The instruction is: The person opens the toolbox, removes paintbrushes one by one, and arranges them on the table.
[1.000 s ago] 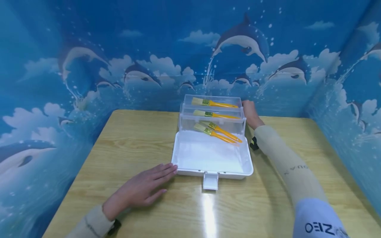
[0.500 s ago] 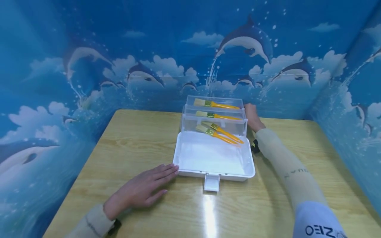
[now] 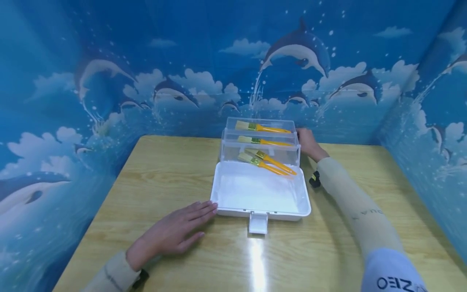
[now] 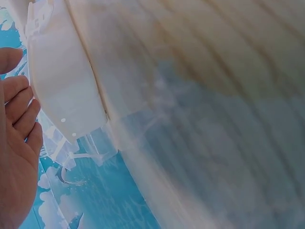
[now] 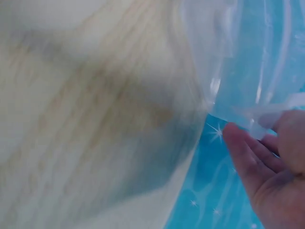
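Note:
A white storage box [image 3: 260, 190] with clear fold-out trays [image 3: 233, 154] stands open on the wooden table. Several paintbrushes [image 3: 271, 129] with yellow handles and pale bristles lie in the trays. My left hand [image 3: 178, 229] is flat with straight fingers, its fingertips touching the box's front left corner; in the left wrist view the fingers lie along the white wall [image 4: 66, 76]. At the back right, my right hand [image 3: 308, 144] reaches behind the trays. The right wrist view shows its thumb and fingers [image 5: 240, 143] pinching the edge of the clear plastic [image 5: 248, 62].
A latch [image 3: 258, 223] hangs from the box's front edge. Behind the table [image 3: 171, 162] rises a blue backdrop [image 3: 204, 61] printed with dolphins and clouds, close to the box's back. More of it stands at the left and right sides.
My right hand's wrist has shifted slightly right and down at the back of the box. The left hand, box and paintbrushes stay in place; the head view sways a little.

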A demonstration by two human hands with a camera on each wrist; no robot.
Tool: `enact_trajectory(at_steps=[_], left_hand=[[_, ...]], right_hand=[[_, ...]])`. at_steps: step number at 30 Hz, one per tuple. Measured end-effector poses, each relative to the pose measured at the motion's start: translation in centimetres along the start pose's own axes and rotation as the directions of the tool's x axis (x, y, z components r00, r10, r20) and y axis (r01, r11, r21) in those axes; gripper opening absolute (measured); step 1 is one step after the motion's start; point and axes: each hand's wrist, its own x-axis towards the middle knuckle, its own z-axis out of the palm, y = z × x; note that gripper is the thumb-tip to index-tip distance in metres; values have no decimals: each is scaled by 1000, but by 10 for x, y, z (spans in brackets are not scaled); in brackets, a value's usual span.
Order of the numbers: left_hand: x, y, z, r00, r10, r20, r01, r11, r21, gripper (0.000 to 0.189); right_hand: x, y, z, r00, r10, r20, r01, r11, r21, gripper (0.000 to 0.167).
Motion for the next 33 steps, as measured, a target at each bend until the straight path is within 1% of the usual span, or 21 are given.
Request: enact_trajectory(at_steps=[4, 6, 8, 14, 20, 24, 27, 33], left_hand=[[-1, 0, 1, 1000, -2, -5, 2, 1000, -2, 60], [0, -1, 2, 1000, 0, -19, 0, 1000, 3, 60], [0, -1, 2, 1000, -1, -28, 1, 1000, 8, 60], [1, 0, 1, 1000, 0, -25, 1, 1000, 20, 59], [2, -1, 1, 999, 15, -41, -14, 1000, 25, 54], [1, -2, 1, 1000, 12, -23, -12, 1000, 22, 55], [1, -2, 2, 1000, 9, -5, -8, 1000, 28, 56], [-1, -2, 3, 1000, 9, 6, -9, 999, 32, 59]], right_hand=[[-2, -2, -7, 995, -3, 104, 1, 1000, 25, 41], [-4, -4, -11, 990, 13, 143, -17, 999, 28, 49], [-6, -6, -15, 987, 10, 163, -15, 999, 32, 55], [-17, -7, -21, 986, -24, 165, 17, 999, 44, 64], [-30, -8, -28, 986, -81, 149, 76, 996, 40, 64], [-40, -9, -34, 983, -112, 146, 110, 994, 18, 63], [-48, -12, -38, 981, -112, 157, 111, 994, 11, 62], [-68, -21, -46, 979, -79, 186, 83, 996, -14, 60]])
